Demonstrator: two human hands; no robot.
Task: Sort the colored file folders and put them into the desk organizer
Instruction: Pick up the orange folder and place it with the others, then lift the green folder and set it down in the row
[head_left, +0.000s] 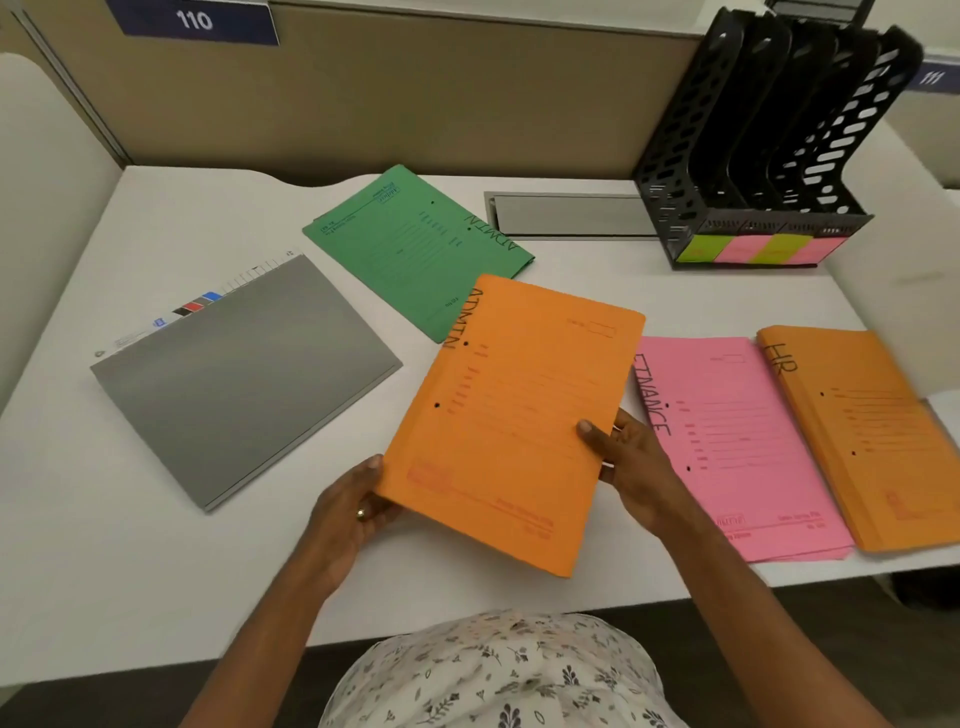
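An orange folder marked ADMIN (511, 410) is held above the white desk (104, 519) in both hands. My left hand (353, 512) grips its near-left corner, and my right hand (626, 460) grips its right edge with the thumb on top. A green ADMIN folder (410, 244) lies flat behind it. To the right lie a pink FINANCE folder (737, 447) and an orange HR folder (872, 436) that overlaps the pink one's right edge. The black desk organizer (769, 156) stands at the back right, its slots showing no folders, with green and pink sticky labels along its front.
A grey folder (244, 374) with a tab strip lies at the left. A metal cable hatch (566, 214) is set into the desk beside the organizer. A beige partition with a sign reading 110 (195, 21) runs along the back.
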